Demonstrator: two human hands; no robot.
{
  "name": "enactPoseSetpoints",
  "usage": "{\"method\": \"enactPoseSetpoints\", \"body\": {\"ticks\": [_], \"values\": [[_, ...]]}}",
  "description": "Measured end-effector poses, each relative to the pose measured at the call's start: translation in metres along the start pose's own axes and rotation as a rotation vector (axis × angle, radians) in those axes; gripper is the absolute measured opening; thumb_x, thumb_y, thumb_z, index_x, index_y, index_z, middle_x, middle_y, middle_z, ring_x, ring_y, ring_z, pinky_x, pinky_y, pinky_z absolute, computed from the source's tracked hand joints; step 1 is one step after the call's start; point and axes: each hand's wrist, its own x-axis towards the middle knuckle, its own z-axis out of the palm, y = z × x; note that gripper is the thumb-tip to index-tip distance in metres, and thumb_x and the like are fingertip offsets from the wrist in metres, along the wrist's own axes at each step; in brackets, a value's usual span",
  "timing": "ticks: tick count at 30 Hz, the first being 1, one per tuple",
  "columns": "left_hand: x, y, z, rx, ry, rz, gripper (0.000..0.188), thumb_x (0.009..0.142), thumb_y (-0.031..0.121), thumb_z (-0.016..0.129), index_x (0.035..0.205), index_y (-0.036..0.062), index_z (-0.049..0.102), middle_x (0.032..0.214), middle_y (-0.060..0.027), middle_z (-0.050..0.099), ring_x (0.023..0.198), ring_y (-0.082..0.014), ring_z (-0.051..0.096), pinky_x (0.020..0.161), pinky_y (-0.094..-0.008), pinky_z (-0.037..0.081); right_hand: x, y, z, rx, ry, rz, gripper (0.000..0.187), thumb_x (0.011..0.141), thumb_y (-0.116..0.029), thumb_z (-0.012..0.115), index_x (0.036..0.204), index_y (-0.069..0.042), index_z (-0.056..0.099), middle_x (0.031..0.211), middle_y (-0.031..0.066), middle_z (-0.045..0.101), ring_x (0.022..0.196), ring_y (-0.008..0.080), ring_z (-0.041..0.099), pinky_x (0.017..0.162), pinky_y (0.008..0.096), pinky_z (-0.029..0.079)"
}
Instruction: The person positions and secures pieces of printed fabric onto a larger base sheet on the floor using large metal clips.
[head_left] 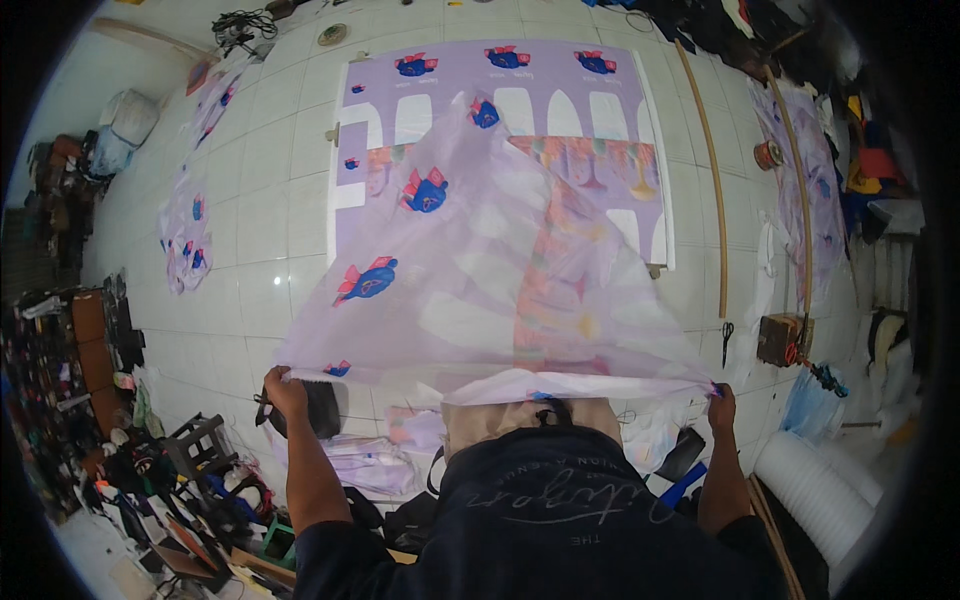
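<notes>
A thin, see-through lilac cloth (pixel 450 270) with blue and red motifs is stretched wide in front of me. My left hand (pixel 285 388) pinches its near left corner, and my right hand (pixel 722 405) grips the near right corner. Between them the near edge runs almost straight across, just before my body. Its far end narrows to a peak over a lilac printed sheet (pixel 355 220) lying on the floor. White shapes and a coloured band on that sheet show beyond the cloth and partly through it. Clips (pixel 332 135) sit at the sheet's edges.
White tiles (pixel 260 220) make the floor. Wooden poles (pixel 708 150), scissors (pixel 727 343) and a brown block (pixel 785 340) lie to the right. More lilac cloth (pixel 190 215) lies at left. A dark bag (pixel 315 408) is beside my left hand; white rolls (pixel 815 490) stand at lower right.
</notes>
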Motion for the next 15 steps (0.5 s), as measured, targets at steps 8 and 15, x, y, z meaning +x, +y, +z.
{"method": "enactPoseSetpoints", "body": {"ticks": [8,15], "values": [[0.023,-0.03,0.001,0.006,-0.008,0.047,0.026,0.069,-0.008,0.055,0.092,0.0015,0.064,0.099,-0.0179,0.06,0.097,-0.0367,0.058,0.088,-0.0431,0.048,-0.057,-0.012,0.003,-0.044,0.139,-0.065,0.018,0.088,-0.003,0.057,0.105,-0.001,0.064,0.098,0.0202,0.068,0.095,0.0346,0.066,0.085,0.0397,0.05],[0.047,-0.048,-0.025,-0.036,0.017,0.132,0.028,0.069,-0.012,0.051,0.092,0.001,0.061,0.088,-0.0133,0.055,0.085,-0.0322,0.055,0.08,-0.0413,0.046,-0.119,-0.003,-0.007,-0.277,0.326,0.059,0.028,0.082,0.008,0.056,0.107,-0.001,0.062,0.104,0.0165,0.064,0.098,0.0328,0.064,0.089,0.039,0.05]]}}
